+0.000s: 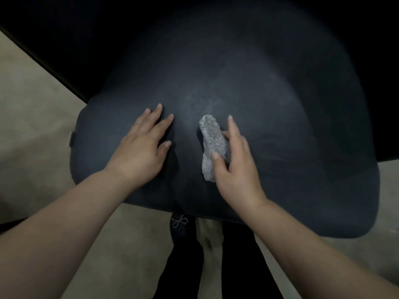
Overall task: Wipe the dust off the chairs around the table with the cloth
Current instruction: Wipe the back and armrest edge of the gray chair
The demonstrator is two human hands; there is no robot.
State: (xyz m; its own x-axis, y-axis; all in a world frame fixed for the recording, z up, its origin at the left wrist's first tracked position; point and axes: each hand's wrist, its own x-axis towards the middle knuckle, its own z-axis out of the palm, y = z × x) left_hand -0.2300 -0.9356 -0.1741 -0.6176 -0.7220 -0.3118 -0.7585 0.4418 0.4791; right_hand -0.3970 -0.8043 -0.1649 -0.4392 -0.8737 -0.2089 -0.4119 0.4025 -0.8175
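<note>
Pale floor [32, 117]; dark shoe [180, 228] with beaded bow below.

Dim light all round. The floor [32, 117] is pale, beige and matte, showing at the left and the lower corners. A dark tabletop [54, 39] runs overhead with a straight slanting edge, its underside lost in black shadow.

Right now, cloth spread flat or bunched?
Bunched. The cloth is a narrow wad on the chair seat, pinched by the right hand; no flat spread shows.

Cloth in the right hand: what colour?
Light grey, speckled cloth; head view shows it.
</note>
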